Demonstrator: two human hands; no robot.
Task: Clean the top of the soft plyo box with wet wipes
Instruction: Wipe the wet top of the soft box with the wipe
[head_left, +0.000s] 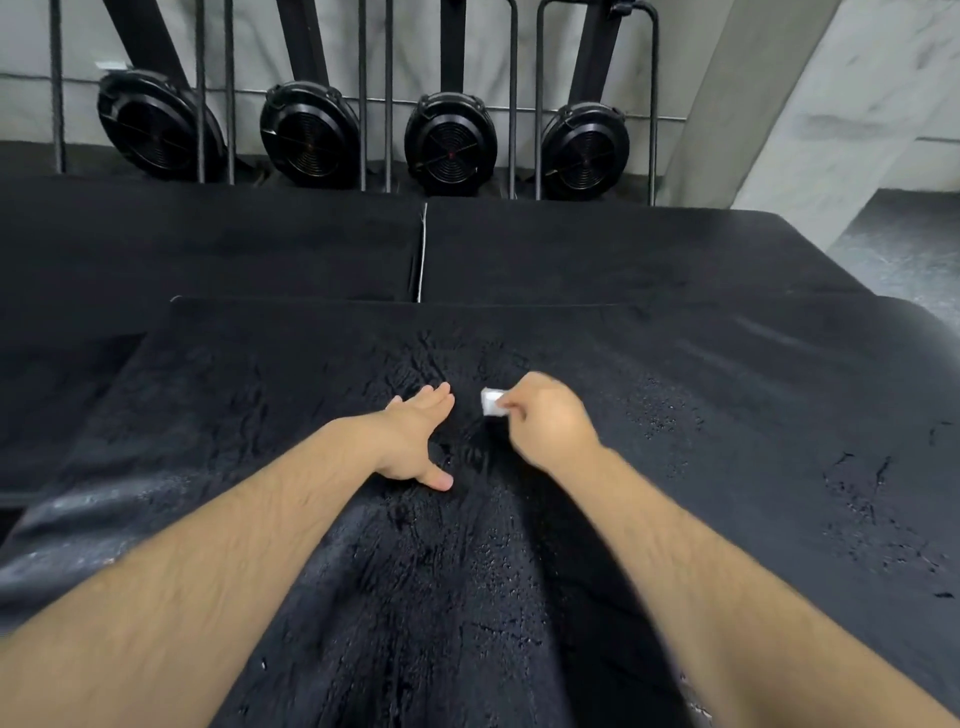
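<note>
Two bare forearms reach from the near edge over the black box (727, 467), whose top shows wet streaks and droplets around its middle. The left hand (415, 441) lies palm-down on the top, fingers straight and close together, thumb spread apart; just beside it, the right hand (550, 421) has its fingers curled, pinching a small folded white wipe (492, 402) at the middle of the top. Beyond the box lie two more black pads (260, 244) side by side, and four black fan wheels (451, 143) stand in a barred rack (387, 78) against the wall.
</note>
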